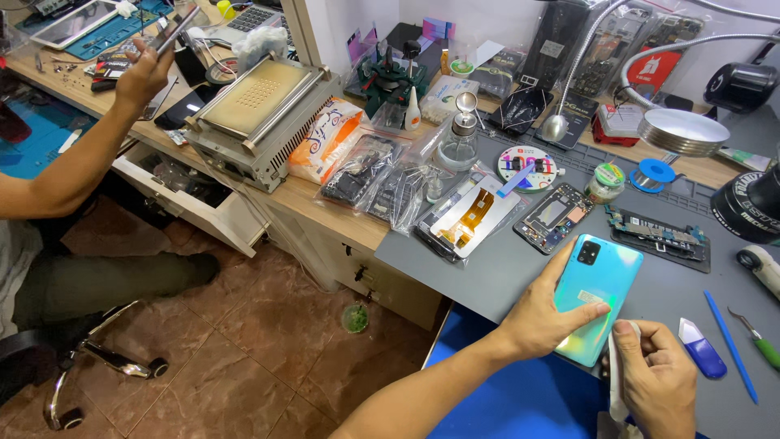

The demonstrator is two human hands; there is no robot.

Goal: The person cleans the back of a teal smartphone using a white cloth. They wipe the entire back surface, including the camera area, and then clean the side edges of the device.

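At far left a co-worker's raised hand (145, 75) gripped a phone (175, 31) over the wooden bench (325, 199). On the grey mat (487, 268), the person's left hand (543, 313) pinned the iridescent blue phone back (597, 297), thumb across it. The right hand (658, 378), fingers curled shut, pinched a white cloth (615, 378) beside the phone's lower edge.
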